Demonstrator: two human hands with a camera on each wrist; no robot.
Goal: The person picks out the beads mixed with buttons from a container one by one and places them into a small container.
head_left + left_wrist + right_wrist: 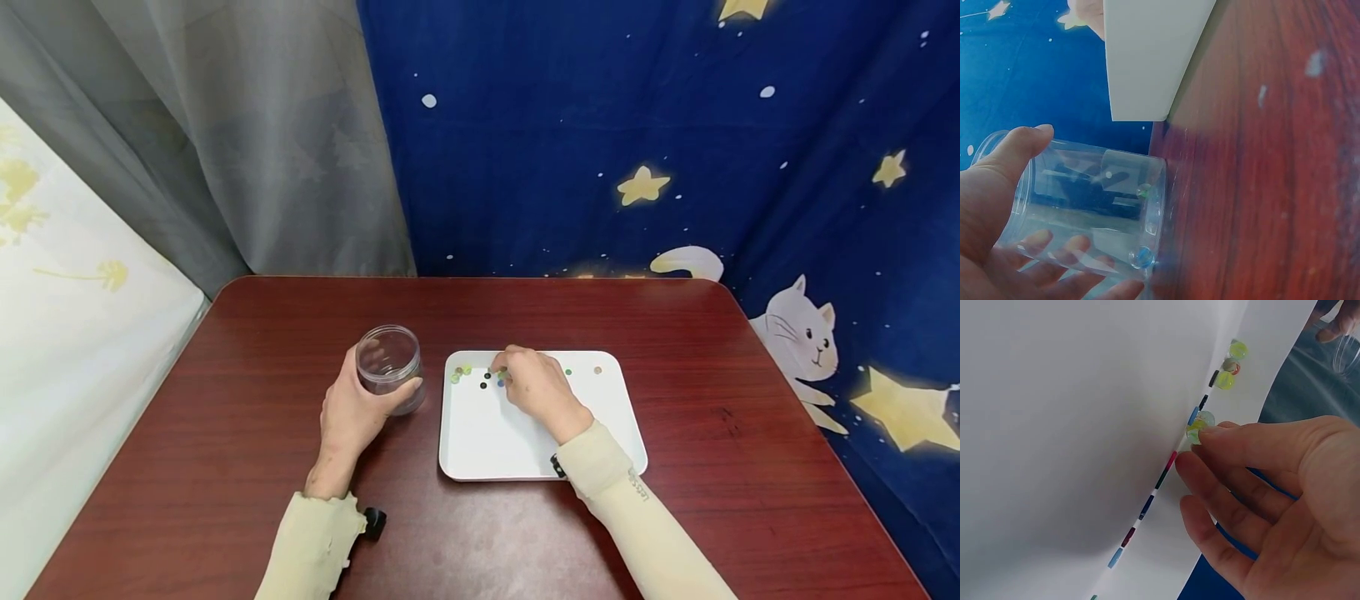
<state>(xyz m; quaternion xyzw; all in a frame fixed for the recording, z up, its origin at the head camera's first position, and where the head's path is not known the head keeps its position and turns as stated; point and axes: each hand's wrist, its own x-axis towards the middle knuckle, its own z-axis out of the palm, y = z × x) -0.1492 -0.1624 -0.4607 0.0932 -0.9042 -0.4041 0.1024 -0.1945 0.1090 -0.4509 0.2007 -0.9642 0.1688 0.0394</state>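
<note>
My left hand [354, 410] grips a clear plastic jar [393, 385] from its left side, thumb at the front. The jar stands upright and without a lid on the table; in the left wrist view, a blue marble [1141, 257] and a greenish marble [1143, 190] lie at its bottom. Over the far part of a white tray [487, 442], my right hand [538, 390] pinches a yellow-green glass marble [1195, 435] at its thumb tip. More yellow-green marbles [1225, 380] sit at the tray's far left, and a row of small coloured discs [1147, 505] runs past the fingers.
The dark red wooden table [720, 433] carries the tray, right of the jar. A blue star-patterned curtain [525, 167] and a grey curtain [292, 150] hang behind it. At the far left is a white cloth [67, 333]. A light disc [597, 370] lies at the tray's far right.
</note>
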